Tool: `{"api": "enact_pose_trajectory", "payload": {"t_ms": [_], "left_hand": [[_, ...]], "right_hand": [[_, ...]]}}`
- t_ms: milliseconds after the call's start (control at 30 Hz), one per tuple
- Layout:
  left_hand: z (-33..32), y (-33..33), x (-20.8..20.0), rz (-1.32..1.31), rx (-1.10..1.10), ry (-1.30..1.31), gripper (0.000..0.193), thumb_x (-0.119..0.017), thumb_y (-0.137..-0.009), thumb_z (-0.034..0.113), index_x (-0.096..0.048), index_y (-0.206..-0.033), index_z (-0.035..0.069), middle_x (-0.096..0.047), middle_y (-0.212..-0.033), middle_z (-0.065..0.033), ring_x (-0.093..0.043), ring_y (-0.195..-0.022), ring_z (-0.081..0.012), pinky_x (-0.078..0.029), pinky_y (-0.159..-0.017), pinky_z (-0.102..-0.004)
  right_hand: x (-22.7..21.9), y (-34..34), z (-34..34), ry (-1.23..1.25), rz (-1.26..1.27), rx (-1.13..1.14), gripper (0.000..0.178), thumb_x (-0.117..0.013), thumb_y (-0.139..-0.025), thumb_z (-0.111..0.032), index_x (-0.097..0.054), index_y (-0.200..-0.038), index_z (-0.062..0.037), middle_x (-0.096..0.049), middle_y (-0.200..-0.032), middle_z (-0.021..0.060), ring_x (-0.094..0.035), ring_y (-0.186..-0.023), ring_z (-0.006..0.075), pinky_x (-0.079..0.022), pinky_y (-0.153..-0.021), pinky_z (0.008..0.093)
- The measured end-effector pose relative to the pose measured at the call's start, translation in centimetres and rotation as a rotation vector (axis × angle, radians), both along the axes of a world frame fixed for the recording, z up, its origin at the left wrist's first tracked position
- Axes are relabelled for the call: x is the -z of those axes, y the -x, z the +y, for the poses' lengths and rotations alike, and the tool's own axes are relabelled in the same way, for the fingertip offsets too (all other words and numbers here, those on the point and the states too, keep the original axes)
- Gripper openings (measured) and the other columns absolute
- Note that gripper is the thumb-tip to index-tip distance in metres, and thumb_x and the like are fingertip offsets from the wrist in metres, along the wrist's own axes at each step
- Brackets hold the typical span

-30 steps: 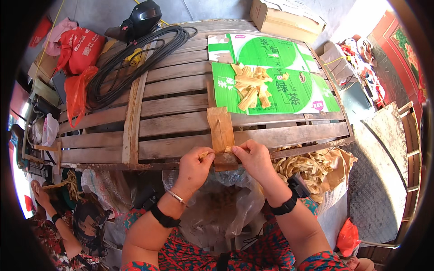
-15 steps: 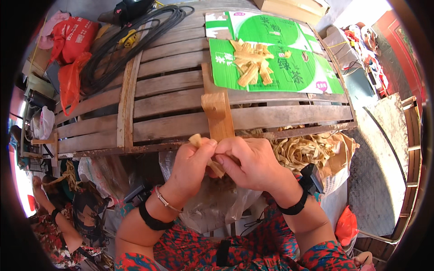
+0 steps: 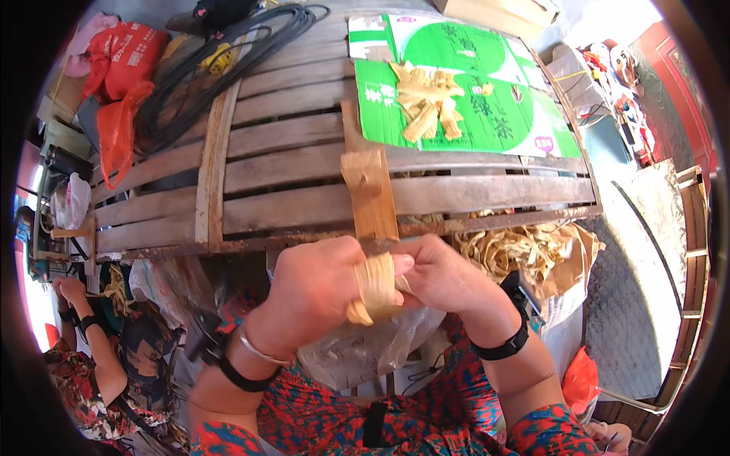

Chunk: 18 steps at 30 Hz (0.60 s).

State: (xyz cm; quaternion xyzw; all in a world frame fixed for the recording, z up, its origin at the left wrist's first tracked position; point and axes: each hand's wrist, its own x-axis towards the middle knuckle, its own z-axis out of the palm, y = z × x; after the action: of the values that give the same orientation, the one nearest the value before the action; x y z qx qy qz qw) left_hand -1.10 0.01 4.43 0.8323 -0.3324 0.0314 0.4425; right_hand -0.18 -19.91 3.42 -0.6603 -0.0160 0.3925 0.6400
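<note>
My left hand (image 3: pixel 315 280) is closed on a flat, pale yellow fibrous strip (image 3: pixel 376 280) just in front of the table's near edge. The strip is folded over, and a short end hangs below my left fingers. On its other side my right hand (image 3: pixel 439 275) grips the strip too, fingers curled, with part of its hold hidden. Right above my hands a narrow wooden board (image 3: pixel 376 220) juts out from the table, with a small wooden block (image 3: pixel 365 169) on it. Several folded pieces of the same strip (image 3: pixel 424 106) lie heaped on a flattened green carton (image 3: pixel 487 137).
A slatted wooden table (image 3: pixel 289 169) with a rusty metal rim spans the front. Black cable (image 3: pixel 171 114) and red bags (image 3: pixel 125 57) lie at its left. A sack of loose strips (image 3: pixel 525 254) stands below the right edge. Another person (image 3: pixel 91 365) sits at far left.
My left hand has turned over, back upward, and the strip now shows broad and folded between my hands. My right hand has shifted slightly right and down.
</note>
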Motion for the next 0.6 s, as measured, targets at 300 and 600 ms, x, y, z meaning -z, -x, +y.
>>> {"api": "enact_pose_trajectory", "payload": {"t_ms": [300, 600], "left_hand": [[-0.2, -0.1, 1.4, -0.287, -0.321, 0.122, 0.017, -0.076, -0.075, 0.008, -0.072, -0.089, 0.001, -0.067, -0.097, -0.0119, -0.068, -0.077, -0.0229, -0.055, -0.067, -0.0303], [0.1, 0.0, 1.7, 0.185, -0.100, -0.145, 0.019, -0.064, -0.080, 0.002, -0.068, -0.099, 0.002, -0.065, -0.113, -0.0135, -0.065, -0.100, -0.0310, -0.054, -0.082, -0.0342]], "right_hand": [[2.0, 0.8, 1.8, -0.309, 0.018, 0.534, 0.012, -0.066, -0.092, -0.018, -0.063, -0.088, -0.0065, -0.066, -0.072, 0.0056, -0.057, -0.053, 0.0069, -0.037, -0.043, 0.0172], [0.3, 0.5, 1.2, 0.426, -0.930, -0.108, 0.024, -0.059, -0.093, -0.021, -0.065, -0.090, 0.0020, -0.058, -0.064, -0.0004, -0.054, -0.057, 0.0109, -0.043, -0.052, 0.0294]]}}
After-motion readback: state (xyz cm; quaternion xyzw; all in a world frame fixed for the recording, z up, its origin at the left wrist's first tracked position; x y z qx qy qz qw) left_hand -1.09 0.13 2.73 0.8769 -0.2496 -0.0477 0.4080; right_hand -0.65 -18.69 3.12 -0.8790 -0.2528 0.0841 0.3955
